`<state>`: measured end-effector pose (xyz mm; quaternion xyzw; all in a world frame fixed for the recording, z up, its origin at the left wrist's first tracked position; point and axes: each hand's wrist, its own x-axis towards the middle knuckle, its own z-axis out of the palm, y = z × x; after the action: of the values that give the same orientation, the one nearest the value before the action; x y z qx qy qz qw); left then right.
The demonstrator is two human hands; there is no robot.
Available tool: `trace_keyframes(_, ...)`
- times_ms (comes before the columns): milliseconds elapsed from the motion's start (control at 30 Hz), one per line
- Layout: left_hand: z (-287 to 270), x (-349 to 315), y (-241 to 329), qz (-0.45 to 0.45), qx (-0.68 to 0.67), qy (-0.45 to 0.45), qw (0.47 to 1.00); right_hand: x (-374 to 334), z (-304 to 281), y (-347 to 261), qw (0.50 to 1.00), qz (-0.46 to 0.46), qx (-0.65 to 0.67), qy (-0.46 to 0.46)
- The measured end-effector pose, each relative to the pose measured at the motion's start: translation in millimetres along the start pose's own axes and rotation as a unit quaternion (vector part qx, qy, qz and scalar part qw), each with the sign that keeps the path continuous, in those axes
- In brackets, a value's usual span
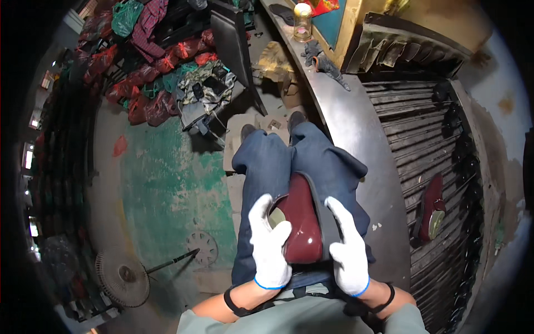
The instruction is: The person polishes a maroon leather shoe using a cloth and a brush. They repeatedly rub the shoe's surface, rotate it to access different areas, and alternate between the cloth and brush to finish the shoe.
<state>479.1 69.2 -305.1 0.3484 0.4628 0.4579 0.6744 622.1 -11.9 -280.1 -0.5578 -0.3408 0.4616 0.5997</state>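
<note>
A glossy dark red shoe (pixel 304 234) lies on its side over my lap, its dark grey sole (pixel 329 225) turned to the right. My left hand (pixel 270 239), in a white glove with a blue cuff edge, grips the upper beside the foot opening, where a pale insole shows. On the other side my right hand (pixel 349 247), gloved the same way, holds the sole edge between thumb and stretched fingers. The rounded, shiny end of the shoe points toward my body. Contact at the right fingertips is partly hidden.
A metal ledge (pixel 356 119) runs along my right, with a grey glove (pixel 325 64) and a jar (pixel 302 25) on it. Beyond it, another dark red shoe (pixel 433 206) rests on a slatted conveyor (pixel 409 131). At left are a standing fan (pixel 125 278) and red bags (pixel 147 106).
</note>
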Motion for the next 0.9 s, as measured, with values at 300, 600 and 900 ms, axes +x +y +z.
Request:
trace_keyframes(300,-2.5,-12.8,-1.1,-0.254,-0.116,0.019,0.960,-20.1,14.2,37.3,0.978,0.139,0.064,0.141)
trace_keyframes(600,-12.1,-13.5,-22.5,-0.197,-0.043,0.024,0.979,-0.2,9.6,36.3,0.964,-0.020,-0.260,0.044)
trace_keyframes(900,-41.0,-16.8,-16.9,-0.093,0.078,-0.079,0.989,25.8,3.1,85.9,0.971,0.063,0.215,0.082)
